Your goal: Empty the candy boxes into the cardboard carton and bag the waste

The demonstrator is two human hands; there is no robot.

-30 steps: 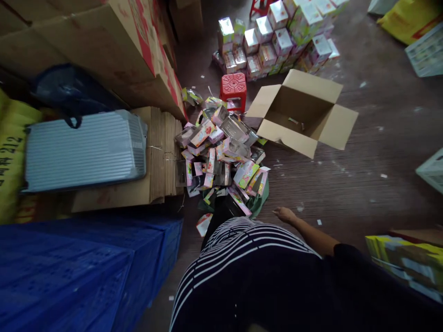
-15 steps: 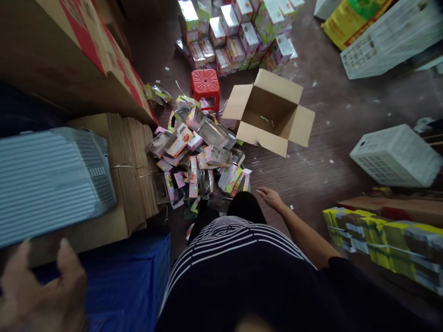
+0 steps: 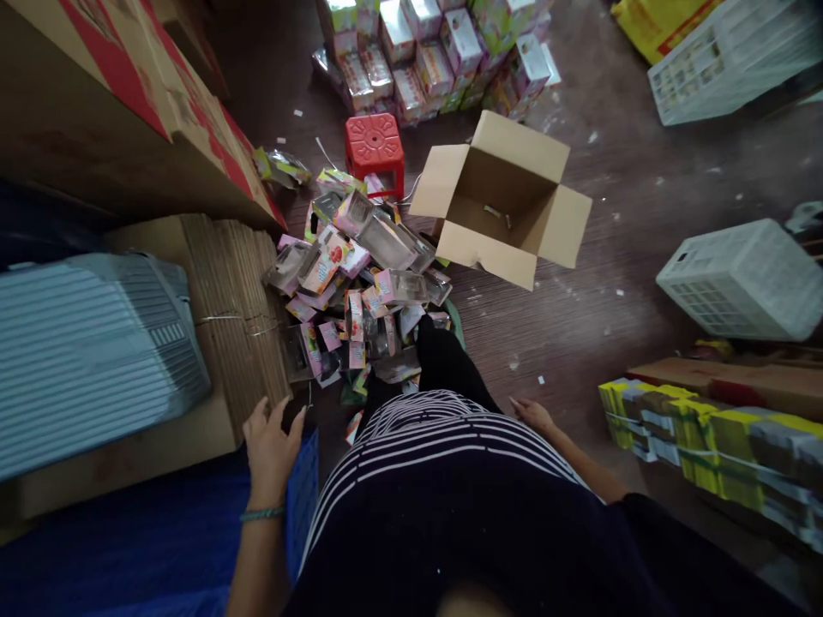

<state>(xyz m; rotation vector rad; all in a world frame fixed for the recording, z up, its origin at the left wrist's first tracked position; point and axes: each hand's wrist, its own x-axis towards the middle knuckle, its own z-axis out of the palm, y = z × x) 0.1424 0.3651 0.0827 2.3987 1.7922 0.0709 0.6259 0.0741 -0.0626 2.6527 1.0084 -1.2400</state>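
Observation:
My left hand [image 3: 273, 441] is open, fingers apart and holding nothing, just in front of a tied stack of flattened cardboard boxes [image 3: 235, 317]. A thin bracelet circles that wrist. My right hand [image 3: 532, 416] hangs low at my right side above the floor; its fingers look loosely stretched, with nothing visible in them. Ahead of my legs lies a heap of small clear-windowed packaging boxes [image 3: 386, 240], pink, green and orange in print. Beyond the heap, to the right, a cardboard carton [image 3: 495, 188] stands with its flaps spread; small scraps lie inside it.
A red plastic stool [image 3: 374, 141] stands behind the heap, before stacked packaged boxes [image 3: 430, 60]. White plastic crates [image 3: 742, 278] sit at right, above strapped yellow bundles [image 3: 700, 437]. A grey-blue ribbed object [image 3: 90, 343] and large red-marked cartons [image 3: 147, 103] line the left, over blue crates [image 3: 160, 531].
My left hand has swung in from the lower left toward the cardboard stack. My right hand has drawn back slightly, and my right leg has moved forward into the heap's edge.

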